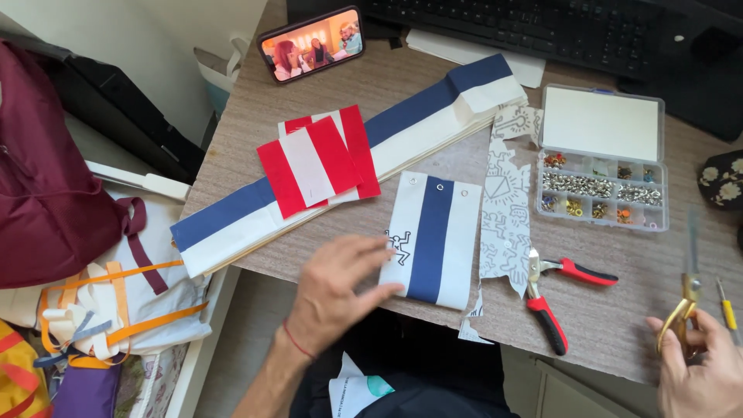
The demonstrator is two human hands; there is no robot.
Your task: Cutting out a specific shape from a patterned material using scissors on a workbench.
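My left hand [338, 290] lies with spread fingers on the left edge of a small white fabric piece with a blue middle stripe [430, 238], which has two metal eyelets at its top and a little black figure drawn on it. My right hand [700, 368] at the lower right grips gold-handled scissors [687, 298], blades pointing up and blurred. Red-handled pliers [551, 298] lie between the hands on the table.
A long blue and white fabric strip [402, 128] crosses the brown table [604, 310], with red and white pieces [317, 162] on it. A printed paper strip [505, 209], an open eyelet box [602, 182], a phone [311, 42], a keyboard [526, 27], and a yellow-handled tool [727, 311] are about. Fabrics pile at left.
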